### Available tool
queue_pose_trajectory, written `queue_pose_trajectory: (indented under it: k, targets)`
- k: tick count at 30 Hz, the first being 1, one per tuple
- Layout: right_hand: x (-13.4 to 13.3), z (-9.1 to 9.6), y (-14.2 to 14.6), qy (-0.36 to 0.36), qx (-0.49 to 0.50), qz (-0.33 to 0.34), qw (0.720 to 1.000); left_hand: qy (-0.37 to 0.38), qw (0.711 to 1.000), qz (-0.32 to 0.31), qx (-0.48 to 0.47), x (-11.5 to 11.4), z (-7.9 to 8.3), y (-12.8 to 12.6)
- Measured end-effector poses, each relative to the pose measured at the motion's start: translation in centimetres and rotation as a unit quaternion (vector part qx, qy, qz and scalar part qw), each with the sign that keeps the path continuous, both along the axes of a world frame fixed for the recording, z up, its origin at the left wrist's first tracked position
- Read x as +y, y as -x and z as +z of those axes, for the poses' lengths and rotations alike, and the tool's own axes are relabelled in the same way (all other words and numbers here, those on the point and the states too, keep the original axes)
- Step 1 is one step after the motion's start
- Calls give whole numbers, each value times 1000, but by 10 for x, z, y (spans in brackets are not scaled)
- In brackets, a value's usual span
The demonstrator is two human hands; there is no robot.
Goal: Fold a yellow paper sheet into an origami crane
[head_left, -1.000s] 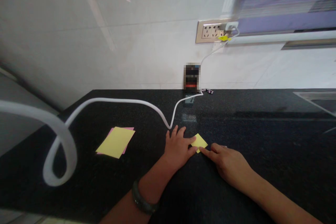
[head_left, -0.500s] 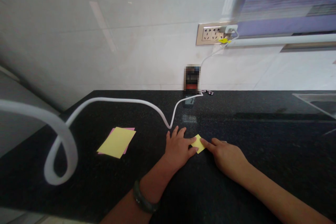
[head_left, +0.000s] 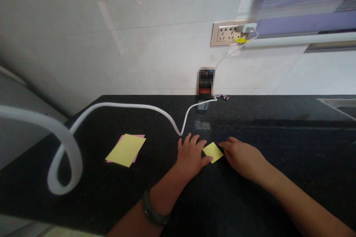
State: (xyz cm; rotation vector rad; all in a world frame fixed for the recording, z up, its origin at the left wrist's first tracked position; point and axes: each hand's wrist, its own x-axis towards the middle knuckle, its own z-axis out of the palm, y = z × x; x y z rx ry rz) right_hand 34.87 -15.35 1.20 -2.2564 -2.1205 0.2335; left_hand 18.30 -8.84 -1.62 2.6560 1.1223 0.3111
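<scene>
- small yellow paper point(head_left: 213, 152) lies on the counter point(head_left: 278, 118) between the hands.
- left hand point(head_left: 191, 155) presses flat on its left edge.
- right hand point(head_left: 243, 157) has slid from near corner to right edge; grip unclear.

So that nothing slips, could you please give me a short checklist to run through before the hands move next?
1. Small yellow paper square lies flat on the black speckled stone counter: ok.
2. Left hand rests on the square's left edge, fingers spread: ok.
3. Right hand meets the square's right edge: ok; whether its grip pinches the paper: cannot tell.
4. White cable apart from the left hand: cannot tell.
5. Stack of yellow and pink paper sheets lies apart, to the left: ok.
</scene>
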Motion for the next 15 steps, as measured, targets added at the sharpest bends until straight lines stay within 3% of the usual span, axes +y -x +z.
queue_pose_trajectory:
  k: [3, 11, 15]
  targets:
    - [6, -3, 3, -20, 48, -41, 998, -3, 1000, 10, 0, -1, 0, -1]
    - [12, -22, 11, -75, 151, -64, 984, -6, 1000, 8, -11, -1, -3, -1]
    - [12, -24, 5, -70, 195, -76, 975, -5, 1000, 6, -22, -1, -2, -1]
